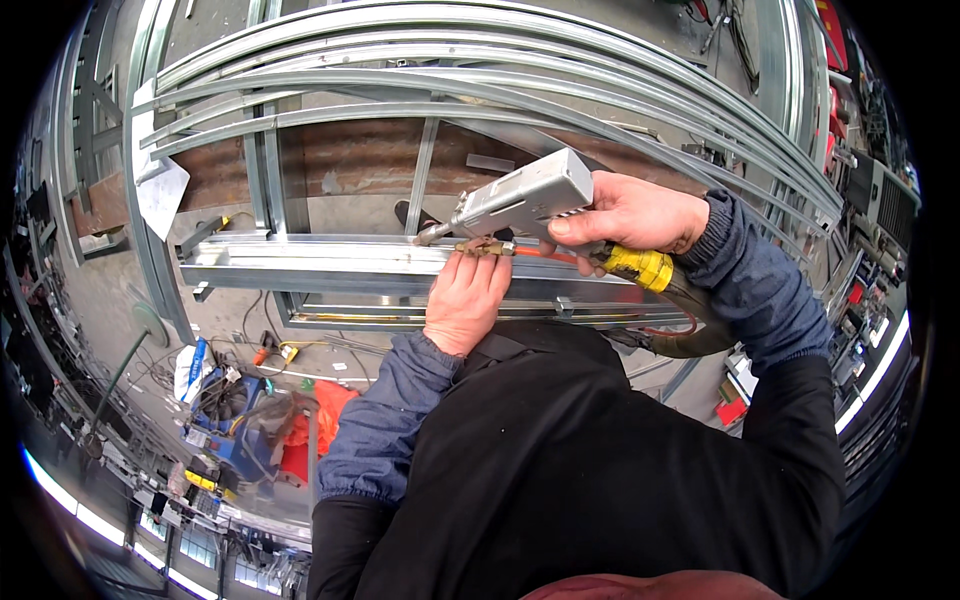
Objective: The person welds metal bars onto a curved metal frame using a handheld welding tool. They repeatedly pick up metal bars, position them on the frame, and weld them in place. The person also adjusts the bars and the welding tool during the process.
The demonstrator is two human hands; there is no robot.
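From the head camera: grips a silver gun-shaped tool (525, 190) in the right hand (645, 212), fingers closed round the handle just ahead of a band of yellow tape (640, 268). Trails a thick dark hose (700, 335) from below the tape, past the near edge of a long shiny metal beam (330, 258). Aims the nozzle (434, 233) down and leftward at that beam's far edge, around the middle of the length; impossible to tell touching from just short of touching.

Lays the left hand (468, 300) palm down across the beam's near edge, close to the nozzle, fingers extended and held together, fingertips at a brass-coloured fitting (480, 247). Cannot tell pinching from merely touching there. Shows an orange hose (545, 256) at the fitting's right, running toward the tool's handle.

On the floor, off the beam's near left corner, includes a white-and-blue packet (188, 378), contents hidden. Next to that packet, has a blue machine (225, 405) with dark coiled parts on top, then clear plastic (270, 430) beside red-orange material (332, 405); too unclear to tell wrapped inside from lying alongside.

Beyond the beam's far edge, includes long metal profiles (430, 45) across a frame, with a white paper sheet (163, 200) hanging near their left ends.
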